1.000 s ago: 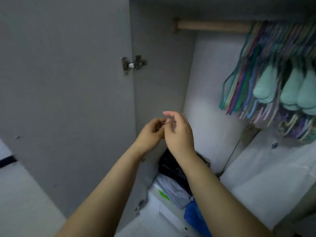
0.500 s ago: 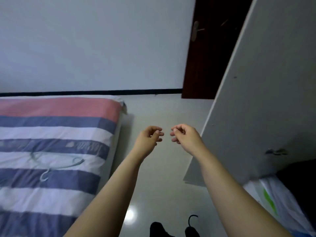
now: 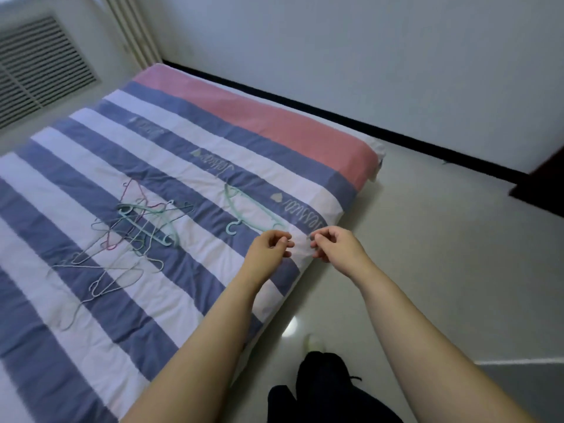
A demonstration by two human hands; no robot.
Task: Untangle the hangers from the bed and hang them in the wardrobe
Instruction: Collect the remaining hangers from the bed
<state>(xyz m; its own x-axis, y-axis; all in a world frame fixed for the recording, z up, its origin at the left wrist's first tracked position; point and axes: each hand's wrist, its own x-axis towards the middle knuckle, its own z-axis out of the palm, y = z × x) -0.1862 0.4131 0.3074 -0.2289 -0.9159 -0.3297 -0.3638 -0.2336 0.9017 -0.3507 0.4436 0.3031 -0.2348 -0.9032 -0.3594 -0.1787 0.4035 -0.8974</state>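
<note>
Two empty hands, left (image 3: 271, 244) and right (image 3: 331, 244), hovered loosely curled over the bed (image 3: 189, 148); best lifted the lone mint hanger (image 3: 244, 212) first, tangled pile (image 3: 128, 236) after.

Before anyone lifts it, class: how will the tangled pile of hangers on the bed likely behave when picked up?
The tangled pile of hangers looks thin and wiry, so probably light. Its hooks and frames interlock, so lifting one would likely drag others along. The soft striped bedcover shouldn't let them slide far.

1 head view looks steeply down across the bed (image 3: 183, 154), close above both forearms.
</note>
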